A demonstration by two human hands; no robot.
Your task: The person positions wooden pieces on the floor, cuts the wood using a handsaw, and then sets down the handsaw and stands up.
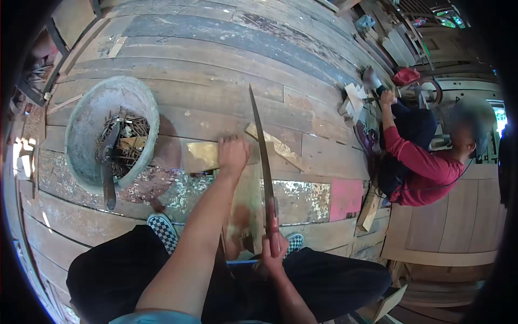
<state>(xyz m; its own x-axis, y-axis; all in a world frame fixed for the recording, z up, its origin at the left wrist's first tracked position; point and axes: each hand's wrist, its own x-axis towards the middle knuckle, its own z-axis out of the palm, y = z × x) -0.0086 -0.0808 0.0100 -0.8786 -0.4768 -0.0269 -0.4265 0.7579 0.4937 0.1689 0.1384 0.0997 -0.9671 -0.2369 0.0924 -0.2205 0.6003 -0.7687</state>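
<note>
My right hand [274, 255] is closed round the red handle of a handsaw [265, 162], whose long dark blade points away from me across the floor. My left hand [234, 153] presses down with bent fingers on a short wooden block [203, 156], at its right end. Below that hand a wooden board [245, 202] runs back toward my feet, partly hidden by my forearm. Just right of my left hand, behind the blade, lies a narrow pale wood strip [279, 149]. Whether the saw teeth touch any wood, I cannot tell.
A grey bucket [78, 127] at left holds nails or scraps and a hammer-like tool [109, 156]. At right sits a person in a red top [426, 167], a hand on a tool by wood blocks [353, 105]. Another wood piece [369, 210] lies nearby on the plank floor [216, 65].
</note>
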